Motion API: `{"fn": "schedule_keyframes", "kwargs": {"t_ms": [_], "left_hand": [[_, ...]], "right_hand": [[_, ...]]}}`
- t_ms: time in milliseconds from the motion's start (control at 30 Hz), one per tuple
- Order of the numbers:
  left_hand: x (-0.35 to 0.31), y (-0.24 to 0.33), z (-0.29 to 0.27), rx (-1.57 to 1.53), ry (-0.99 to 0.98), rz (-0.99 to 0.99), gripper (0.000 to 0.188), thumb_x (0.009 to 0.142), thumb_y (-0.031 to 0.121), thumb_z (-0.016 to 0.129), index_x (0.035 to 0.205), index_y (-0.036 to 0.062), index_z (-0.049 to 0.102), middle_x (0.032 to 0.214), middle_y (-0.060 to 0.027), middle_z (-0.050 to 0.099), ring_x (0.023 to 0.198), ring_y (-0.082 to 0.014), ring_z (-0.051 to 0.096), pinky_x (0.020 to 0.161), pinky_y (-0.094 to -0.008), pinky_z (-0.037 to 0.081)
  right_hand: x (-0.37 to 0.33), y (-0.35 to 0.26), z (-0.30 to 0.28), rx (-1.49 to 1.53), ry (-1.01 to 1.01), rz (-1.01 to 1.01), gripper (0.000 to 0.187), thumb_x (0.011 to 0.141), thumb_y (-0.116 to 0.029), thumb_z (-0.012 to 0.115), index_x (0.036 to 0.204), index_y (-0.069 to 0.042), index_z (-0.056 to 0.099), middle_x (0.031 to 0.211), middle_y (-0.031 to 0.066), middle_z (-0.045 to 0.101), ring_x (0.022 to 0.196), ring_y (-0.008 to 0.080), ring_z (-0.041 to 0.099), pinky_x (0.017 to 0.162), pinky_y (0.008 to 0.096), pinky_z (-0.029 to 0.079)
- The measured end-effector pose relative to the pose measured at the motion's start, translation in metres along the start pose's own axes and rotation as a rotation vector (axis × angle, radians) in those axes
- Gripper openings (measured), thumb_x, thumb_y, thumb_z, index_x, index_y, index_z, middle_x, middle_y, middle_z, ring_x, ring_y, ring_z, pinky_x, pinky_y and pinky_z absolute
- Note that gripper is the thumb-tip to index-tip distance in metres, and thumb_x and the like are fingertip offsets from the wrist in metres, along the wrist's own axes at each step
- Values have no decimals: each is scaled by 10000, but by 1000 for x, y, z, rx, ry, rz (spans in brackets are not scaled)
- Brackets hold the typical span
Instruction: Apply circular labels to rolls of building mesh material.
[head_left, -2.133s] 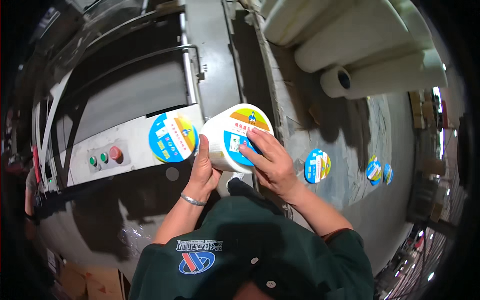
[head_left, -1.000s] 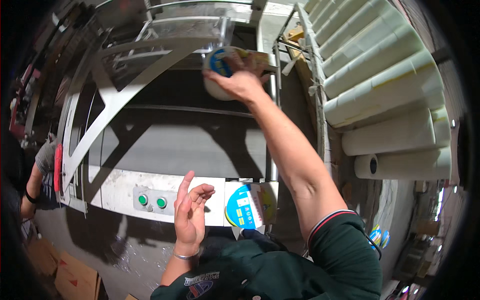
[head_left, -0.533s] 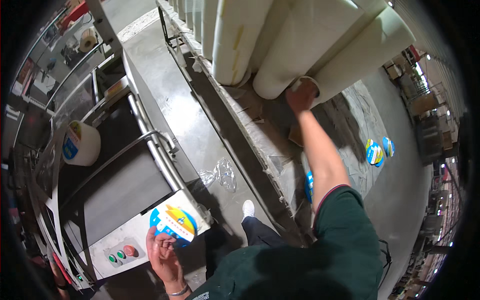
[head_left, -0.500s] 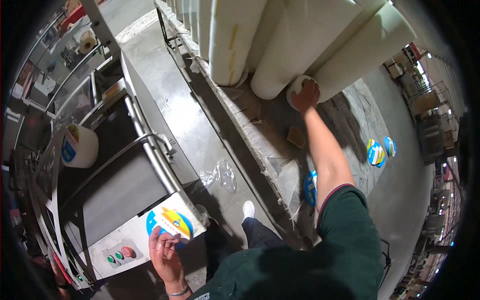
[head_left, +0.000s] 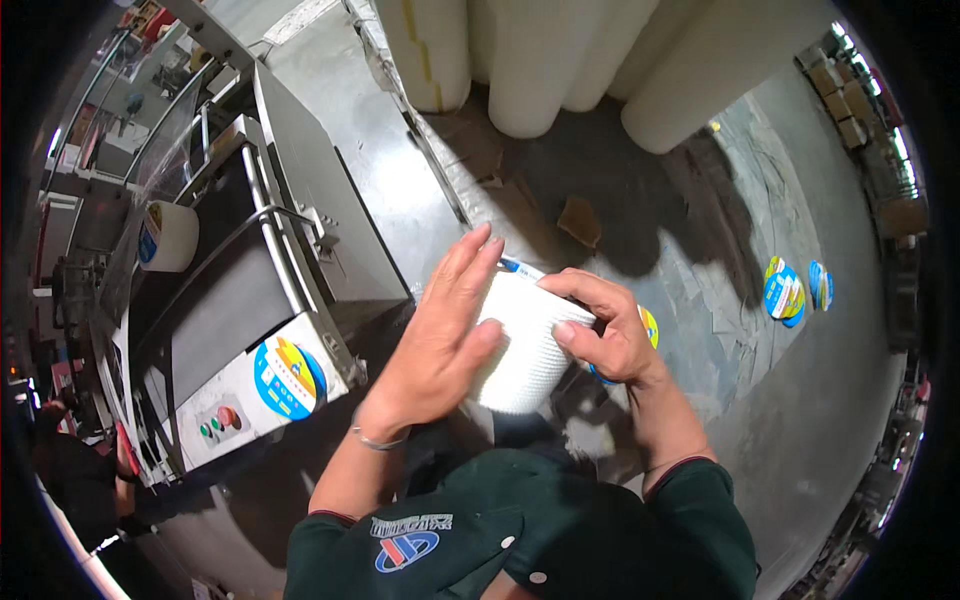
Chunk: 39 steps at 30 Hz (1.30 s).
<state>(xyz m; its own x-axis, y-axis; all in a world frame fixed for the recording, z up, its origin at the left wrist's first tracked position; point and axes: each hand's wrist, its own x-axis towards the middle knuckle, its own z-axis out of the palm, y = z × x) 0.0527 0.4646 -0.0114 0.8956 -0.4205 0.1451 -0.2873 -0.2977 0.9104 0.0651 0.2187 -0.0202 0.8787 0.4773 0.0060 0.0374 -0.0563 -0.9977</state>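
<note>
In front of my chest I hold a white roll [head_left: 525,345] with a fine textured side, between both hands. My left hand [head_left: 440,340] presses along its left side, fingers stretched and thumb bent against it. On the other side, my right hand [head_left: 615,330] grips the roll's upper right edge between thumb and fingers. A bit of blue shows at the roll's far rim. Below left, a stack of round blue, yellow and white labels [head_left: 288,378] lies on the machine's white corner panel. Another white roll [head_left: 170,237] with a similar label sits on the machine's dark bed.
Tall white rolls [head_left: 525,75] stand ahead on plastic-covered flooring, near a brown scrap [head_left: 579,222]. More round labels [head_left: 785,292] lie to the right. The machine [head_left: 230,260] occupies the left, with red and green buttons [head_left: 222,418]. Another person [head_left: 85,465] is at the far left.
My right hand has come back from the foot of the tall rolls with the white roll. My left hand has moved from the label stack to the roll's side.
</note>
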Motion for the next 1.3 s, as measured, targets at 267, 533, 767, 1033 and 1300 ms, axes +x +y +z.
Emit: {"fn": "schedule_keyframes", "kwargs": {"t_ms": [267,533,767,1033,1300], "left_hand": [[-78,-4,44,-700,-43,-308,960,891,472,693,1601,-9,260,1670,-235,218,1554,-331,216,1244,-441,180],[-144,-89,115,-1496,68,-505,855,990,652,480,1531,1,356,1480,-194,482,1345,-318,504,1138,-469,416],[-145,-87,137,-1550,364,-891,646,947,663,569,1157,62,679,1032,-76,710,919,-198,697,812,-397,603],[-153,-85,130,-1637,535,-850,614,939,646,602,1143,72,676,972,-69,742,847,-223,743,799,-416,639],[-176,-96,75,-1646,577,-757,669,937,608,631,1316,57,611,1215,-99,701,1080,-227,696,950,-422,590]], "right_hand": [[-83,54,32,1090,120,334,512,900,-234,600,1290,100,603,1142,152,714,1032,183,677,952,313,499],[-129,110,51,1188,294,496,446,993,-316,536,1235,39,655,1142,142,710,1030,202,670,927,351,505],[-203,198,-4,-1099,526,355,680,832,-208,798,1376,86,514,1513,304,422,1394,468,418,1175,489,339],[-260,242,-16,-1143,466,277,310,852,-41,729,1153,16,686,1186,203,689,1144,384,652,975,457,531],[-146,95,84,-931,596,44,219,872,11,691,1087,35,724,1129,217,729,1051,382,712,912,404,572]]}}
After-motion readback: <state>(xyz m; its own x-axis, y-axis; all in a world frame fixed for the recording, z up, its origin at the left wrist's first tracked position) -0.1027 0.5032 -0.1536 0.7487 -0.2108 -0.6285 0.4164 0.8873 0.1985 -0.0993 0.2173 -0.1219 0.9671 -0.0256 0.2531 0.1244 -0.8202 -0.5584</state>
